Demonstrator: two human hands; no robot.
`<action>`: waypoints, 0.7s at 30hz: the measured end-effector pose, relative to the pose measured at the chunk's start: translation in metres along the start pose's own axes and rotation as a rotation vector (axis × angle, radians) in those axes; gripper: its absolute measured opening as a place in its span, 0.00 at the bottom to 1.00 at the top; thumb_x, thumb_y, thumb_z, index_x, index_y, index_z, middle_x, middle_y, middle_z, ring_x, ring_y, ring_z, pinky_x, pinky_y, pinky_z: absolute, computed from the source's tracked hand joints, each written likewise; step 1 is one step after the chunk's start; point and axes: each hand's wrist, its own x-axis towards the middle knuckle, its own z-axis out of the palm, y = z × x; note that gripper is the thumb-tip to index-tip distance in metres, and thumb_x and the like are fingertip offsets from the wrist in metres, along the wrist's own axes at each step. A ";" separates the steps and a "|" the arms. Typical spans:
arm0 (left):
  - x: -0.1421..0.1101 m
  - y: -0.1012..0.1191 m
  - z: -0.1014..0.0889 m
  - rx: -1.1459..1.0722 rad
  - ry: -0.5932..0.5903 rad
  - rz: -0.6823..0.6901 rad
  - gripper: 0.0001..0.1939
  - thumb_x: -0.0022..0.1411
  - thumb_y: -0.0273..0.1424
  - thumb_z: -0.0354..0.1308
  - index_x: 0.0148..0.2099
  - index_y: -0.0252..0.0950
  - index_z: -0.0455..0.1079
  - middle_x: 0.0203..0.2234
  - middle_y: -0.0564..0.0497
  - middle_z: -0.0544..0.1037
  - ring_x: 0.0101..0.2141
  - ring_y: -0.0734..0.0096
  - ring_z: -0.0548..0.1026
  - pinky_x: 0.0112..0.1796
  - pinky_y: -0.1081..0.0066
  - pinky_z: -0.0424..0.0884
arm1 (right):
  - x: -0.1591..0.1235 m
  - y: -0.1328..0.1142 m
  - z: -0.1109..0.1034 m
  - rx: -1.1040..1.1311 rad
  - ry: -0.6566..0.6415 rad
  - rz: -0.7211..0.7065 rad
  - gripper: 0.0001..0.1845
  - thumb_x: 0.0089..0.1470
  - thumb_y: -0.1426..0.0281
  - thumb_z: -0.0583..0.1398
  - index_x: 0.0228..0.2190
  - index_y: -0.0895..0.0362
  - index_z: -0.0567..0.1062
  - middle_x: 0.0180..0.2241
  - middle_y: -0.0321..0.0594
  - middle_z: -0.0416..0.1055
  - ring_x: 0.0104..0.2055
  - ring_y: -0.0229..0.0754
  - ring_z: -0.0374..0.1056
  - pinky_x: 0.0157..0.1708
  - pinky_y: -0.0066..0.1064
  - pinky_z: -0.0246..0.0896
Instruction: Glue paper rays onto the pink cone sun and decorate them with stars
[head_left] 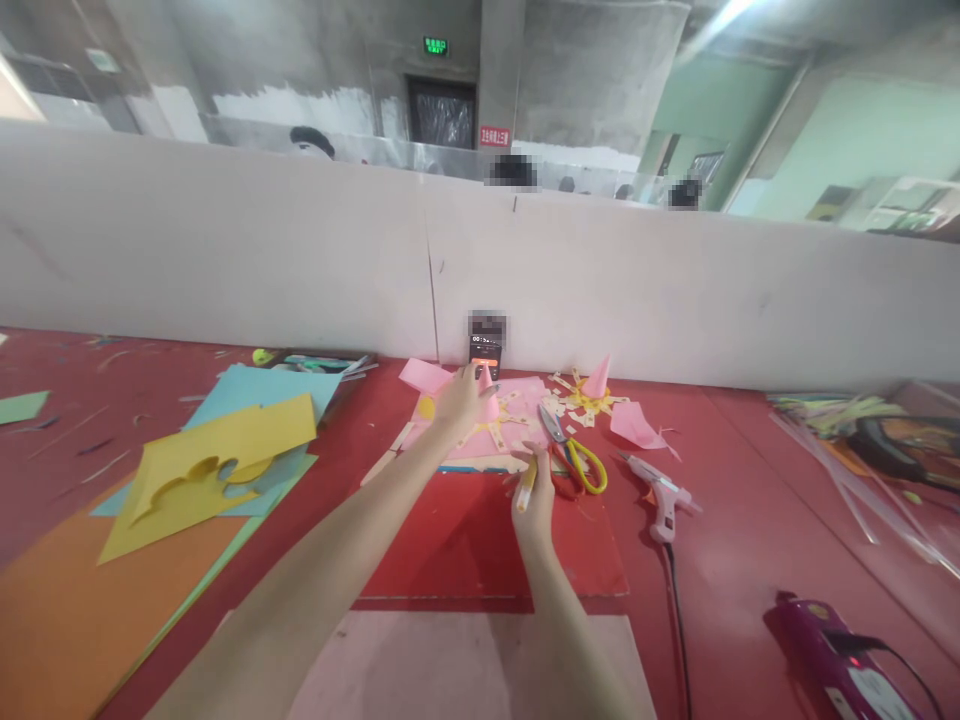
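My left hand [459,400] reaches forward with its fingers stretched out at the lower edge of a phone [486,345], which leans on the white partition and shows a timer. Whether a fingertip touches the screen is unclear. Right beside these fingers a pink paper cone [489,408] stands on a yellow paper piece with small pale strips around it. Pink paper [517,395] lies beneath. My right hand [535,490] is closed round a slim white-and-yellow stick-like tool [527,487], its kind unclear. Scissors [574,455] with yellow and red handles lie beside that hand.
A second pink cone [598,378] stands among paper scraps behind the scissors. A pink glue gun [664,495] trails a black cord. Coloured sheets [202,470] are piled at left. A purple corded device [847,655] lies front right. The white partition [300,250] bounds the red table.
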 end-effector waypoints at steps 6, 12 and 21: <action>-0.027 -0.028 -0.003 0.032 0.072 0.100 0.23 0.62 0.34 0.48 0.58 0.35 0.55 0.56 0.40 0.62 0.56 0.59 0.61 0.52 0.64 0.59 | 0.002 -0.003 -0.002 0.000 0.044 0.011 0.14 0.53 0.70 0.49 0.43 0.55 0.62 0.40 0.46 0.68 0.23 0.33 0.63 0.24 0.26 0.62; -0.054 -0.071 -0.023 0.254 0.132 0.052 0.20 0.62 0.33 0.47 0.55 0.34 0.61 0.57 0.39 0.61 0.58 0.56 0.57 0.56 0.58 0.53 | -0.003 0.004 -0.003 -0.103 -0.048 -0.001 0.16 0.50 0.70 0.52 0.43 0.56 0.63 0.39 0.44 0.69 0.23 0.33 0.63 0.22 0.26 0.60; -0.102 -0.131 -0.055 0.689 0.039 -0.275 0.26 0.60 0.40 0.46 0.46 0.21 0.71 0.60 0.26 0.52 0.61 0.43 0.46 0.56 0.43 0.43 | -0.005 0.011 -0.006 -0.115 -0.055 -0.028 0.17 0.46 0.71 0.53 0.42 0.56 0.65 0.39 0.43 0.69 0.22 0.33 0.63 0.19 0.24 0.59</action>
